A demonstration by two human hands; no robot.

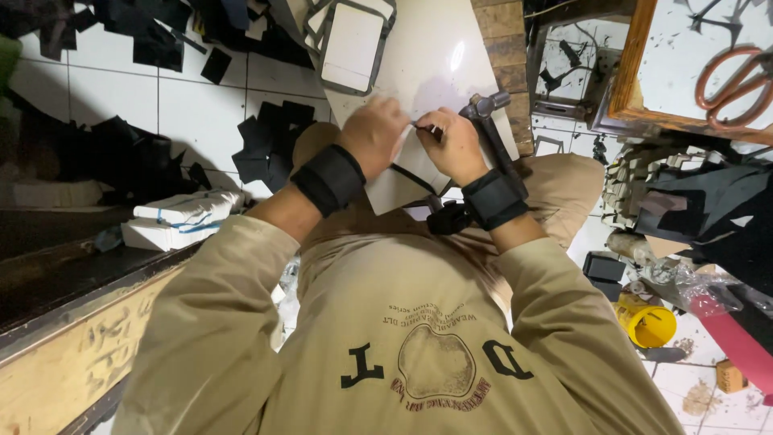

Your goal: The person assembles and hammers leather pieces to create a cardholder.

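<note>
White board (435,72) lay across the lap; left hand (373,135) and right hand (452,145) each pinched a thin black strip (415,179), positioning in hand; the next move called for steady alignment.

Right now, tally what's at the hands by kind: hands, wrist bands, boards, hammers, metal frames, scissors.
Hands: 2, left hand and right hand, both pinching a thin black strip on the board
Black wrist bands: 2
White board: 1
Hammer: 1
Metal frame: 1
Orange scissors: 1
Total: 8
</note>
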